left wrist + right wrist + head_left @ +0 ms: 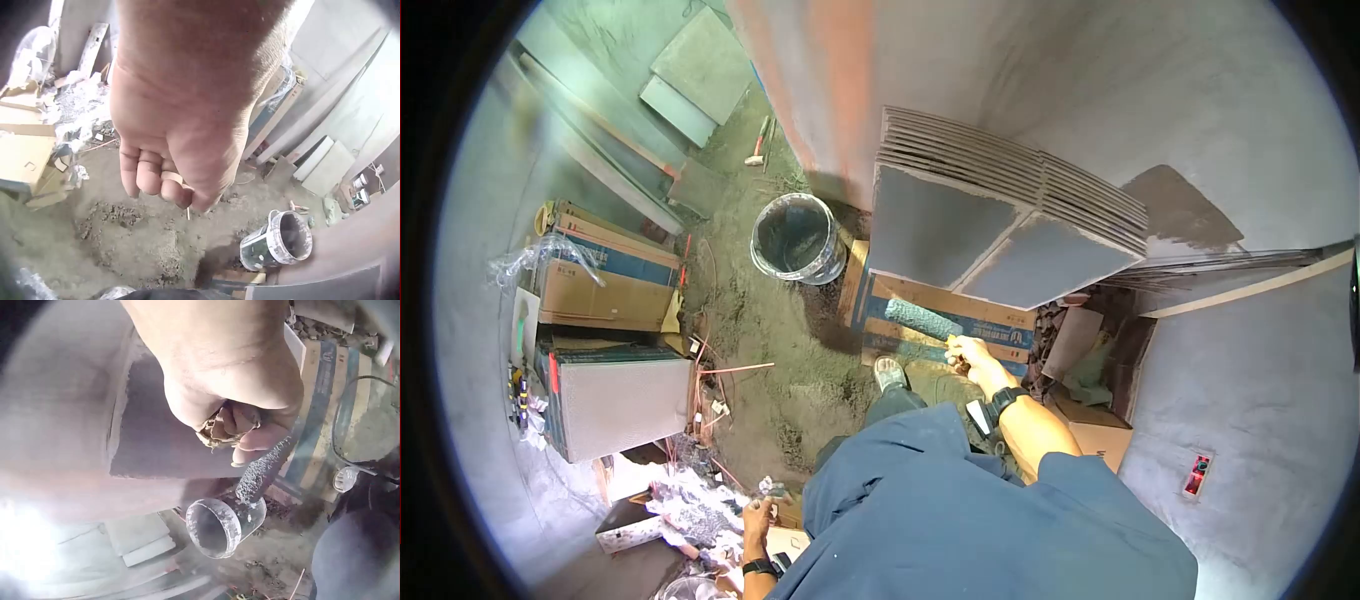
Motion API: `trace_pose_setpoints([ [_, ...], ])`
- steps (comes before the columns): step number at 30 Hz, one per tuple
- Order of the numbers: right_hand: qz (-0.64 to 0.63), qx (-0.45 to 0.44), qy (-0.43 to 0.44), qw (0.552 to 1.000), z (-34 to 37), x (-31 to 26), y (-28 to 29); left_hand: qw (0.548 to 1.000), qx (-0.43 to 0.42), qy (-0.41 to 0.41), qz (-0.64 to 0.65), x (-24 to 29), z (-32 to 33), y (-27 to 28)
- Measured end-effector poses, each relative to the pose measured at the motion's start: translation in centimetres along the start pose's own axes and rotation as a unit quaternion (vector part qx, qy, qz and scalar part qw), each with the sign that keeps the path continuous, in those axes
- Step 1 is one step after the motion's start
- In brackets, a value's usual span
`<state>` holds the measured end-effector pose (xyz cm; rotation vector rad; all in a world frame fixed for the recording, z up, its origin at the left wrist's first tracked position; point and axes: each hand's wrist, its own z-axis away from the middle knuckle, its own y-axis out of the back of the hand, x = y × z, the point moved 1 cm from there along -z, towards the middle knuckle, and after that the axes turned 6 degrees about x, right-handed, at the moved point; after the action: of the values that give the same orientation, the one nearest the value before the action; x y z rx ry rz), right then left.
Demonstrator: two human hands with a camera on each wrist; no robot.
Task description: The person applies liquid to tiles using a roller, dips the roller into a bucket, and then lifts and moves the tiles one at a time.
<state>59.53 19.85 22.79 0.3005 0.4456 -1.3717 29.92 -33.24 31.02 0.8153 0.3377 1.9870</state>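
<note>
An indoor building site: bare grey walls (1220, 400), gritty floor (775, 345) round the bucket (257, 249), tiles (945, 225) stacked right of it, cartons (605, 293) left, slabs (708, 68) leaning beyond it

Loose, dark blue-grey short-sleeved top (1000, 515), black straps (1007, 399) around both wrists.

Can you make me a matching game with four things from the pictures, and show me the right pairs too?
Things:
1. Roller
2. Bucket
3. Tile stack
4. Red box

Where or how:
A. Set into a wall
B. Standing on the dirty floor
C. Gripped by the right hand
D. Grey, with many thin layers

Right pairs: 1-C, 2-B, 3-D, 4-A
</note>
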Motion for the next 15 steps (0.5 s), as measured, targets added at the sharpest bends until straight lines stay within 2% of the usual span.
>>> trace_pose_setpoints([
  [2,0.011,-0.006,-0.012,1.0,-0.9,-0.7,-1.4,1.0,0.015,-0.011,-0.013,0.8,-1.1,0.0],
  [3,0.023,-0.011,-0.019,0.999,-1.2,-0.8,-1.9,0.999,0.02,-0.021,-0.025,3.1,-0.3,-0.1],
  [5,0.031,-0.008,-0.034,0.999,-1.5,-1.1,-2.6,1.0,0.008,-0.022,0.018,3.6,-1.7,-0.4],
  [9,0.038,-0.028,-0.038,0.998,-2.1,-1.1,-2.9,0.999,0.016,-0.05,0.001,6.6,-2.5,-1.1],
  [11,0.025,-0.011,-0.047,0.999,-2.9,-0.4,-2.7,0.998,-0.005,-0.06,0.01,8.3,-1.8,-1.4],
  [12,0.018,-0.024,-0.036,0.999,-2.6,-0.5,-2.5,0.996,0.001,-0.083,-0.027,8.4,-2.1,-1.5],
  [15,0.01,0.0,-0.029,1.0,-2.4,-0.9,-2.3,0.999,-0.011,-0.05,-0.004,7.8,-1.9,-1.7],
])
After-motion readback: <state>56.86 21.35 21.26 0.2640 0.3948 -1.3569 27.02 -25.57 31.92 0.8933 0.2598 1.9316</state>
